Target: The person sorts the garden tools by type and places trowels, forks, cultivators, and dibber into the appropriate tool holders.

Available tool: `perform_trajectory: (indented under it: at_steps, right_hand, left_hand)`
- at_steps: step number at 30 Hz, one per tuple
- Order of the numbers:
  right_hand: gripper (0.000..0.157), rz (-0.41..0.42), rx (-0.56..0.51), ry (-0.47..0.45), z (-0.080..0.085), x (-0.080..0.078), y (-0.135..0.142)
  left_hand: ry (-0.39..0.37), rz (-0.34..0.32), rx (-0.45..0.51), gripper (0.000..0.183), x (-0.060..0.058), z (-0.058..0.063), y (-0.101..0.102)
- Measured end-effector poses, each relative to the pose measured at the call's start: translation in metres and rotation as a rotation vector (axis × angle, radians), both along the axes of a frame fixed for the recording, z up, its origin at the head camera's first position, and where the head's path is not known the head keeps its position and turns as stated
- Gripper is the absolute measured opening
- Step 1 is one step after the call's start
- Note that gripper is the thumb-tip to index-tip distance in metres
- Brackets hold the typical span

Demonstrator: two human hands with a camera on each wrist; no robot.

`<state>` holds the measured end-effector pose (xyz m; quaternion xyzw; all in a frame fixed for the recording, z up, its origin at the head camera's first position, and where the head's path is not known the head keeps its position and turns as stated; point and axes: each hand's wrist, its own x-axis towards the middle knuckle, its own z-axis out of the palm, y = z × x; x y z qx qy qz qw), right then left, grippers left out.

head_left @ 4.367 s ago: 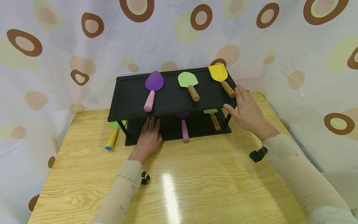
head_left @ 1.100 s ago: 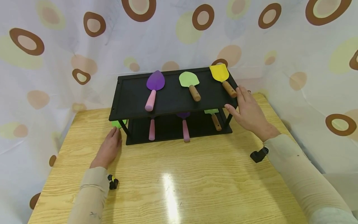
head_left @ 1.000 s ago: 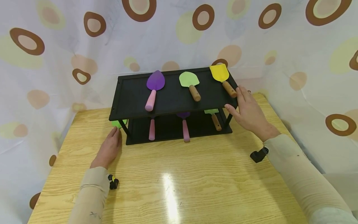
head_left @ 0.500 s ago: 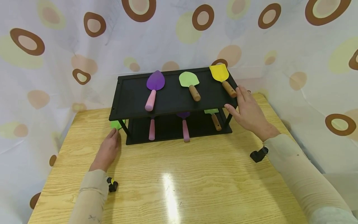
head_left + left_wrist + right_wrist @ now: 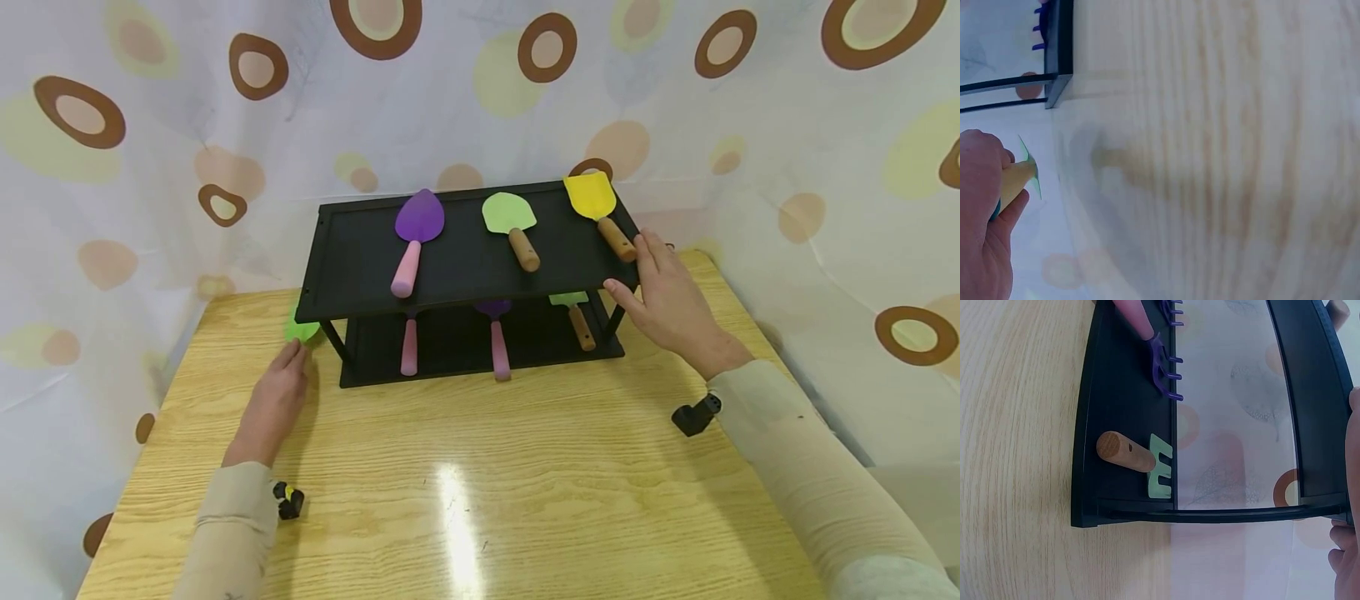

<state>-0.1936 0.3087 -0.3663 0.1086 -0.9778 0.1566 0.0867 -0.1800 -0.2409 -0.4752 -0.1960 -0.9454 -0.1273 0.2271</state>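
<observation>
In the head view my left hand (image 5: 272, 402) holds a small hand trowel at the rack's left, its green blade (image 5: 302, 328) pointing away. The left wrist view shows the trowel's yellow handle (image 5: 1016, 179) between my fingers and thumb, with its shadow on the table. A black two-tier rack (image 5: 352, 258) stands ahead. My right hand (image 5: 672, 304) rests on the right end of its upper shelf, fingers straight, thumb at the front edge. Near those fingers lies a yellow scoop (image 5: 591, 195) with a wooden handle.
On the upper shelf lie a purple trowel (image 5: 420, 218) and a light green one (image 5: 510, 213). The lower shelf holds a green rake (image 5: 1160, 469), a purple rake (image 5: 1160, 369) and another pink-handled tool (image 5: 408, 347). A patterned curtain (image 5: 420, 100) hangs behind the wooden table (image 5: 555, 467).
My left hand left the lower shelf's pink-handled tool and took hold of the yellow-handled trowel. Lately it has drawn the trowel left, away from the rack. My right hand stays put.
</observation>
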Motion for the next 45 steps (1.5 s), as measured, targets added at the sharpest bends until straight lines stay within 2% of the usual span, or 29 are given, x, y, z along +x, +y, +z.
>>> perform_trajectory:
  at_steps: [9,13,20,26,28,33,39,41,42,44,45]
  right_hand:
    - [0.089,-0.004,-0.004,-0.007,0.001,0.001,-0.001]
    - [0.089,-0.005,-0.004,-0.007,0.001,0.001,0.000]
    - [0.089,-0.002,-0.006,-0.002,0.000,0.001,0.000]
    - [0.089,0.000,-0.005,-0.005,0.000,0.000,0.000]
    - [0.088,0.002,-0.005,-0.001,0.000,0.001,0.000]
    - [0.088,0.004,-0.004,0.007,0.000,0.001,0.000]
    - [0.088,0.002,-0.007,-0.001,0.001,0.001,-0.001]
    - [0.088,0.001,-0.008,-0.003,0.001,0.001,-0.001]
    - [0.089,0.000,-0.008,-0.004,0.001,0.001,-0.001]
    - [0.089,-0.002,-0.009,-0.006,0.001,0.001,-0.001]
    - [0.089,-0.004,-0.010,-0.007,0.001,0.001,-0.001]
  left_hand:
    - [0.229,-0.083,-0.026,0.035,-0.002,0.021,-0.002]
    - [0.289,-0.102,-0.061,0.037,-0.001,0.032,-0.004]
    - [0.354,-0.108,-0.109,0.041,-0.001,0.054,-0.004]
    - [0.398,-0.100,-0.257,0.043,0.000,0.074,-0.003]
    - [0.403,-0.105,-0.255,0.042,0.000,0.081,-0.002]
    - [0.413,-0.102,-0.325,0.032,-0.001,0.098,0.001]
    - [0.371,-0.107,-0.287,0.041,-0.003,0.116,0.006]
    - [0.390,-0.100,-0.381,0.037,-0.003,0.122,0.008]
    - [0.409,-0.086,-0.461,0.034,-0.003,0.125,0.010]
    - [0.421,-0.092,-0.488,0.033,-0.005,0.130,0.013]
    - [0.441,-0.085,-0.553,0.030,-0.005,0.133,0.015]
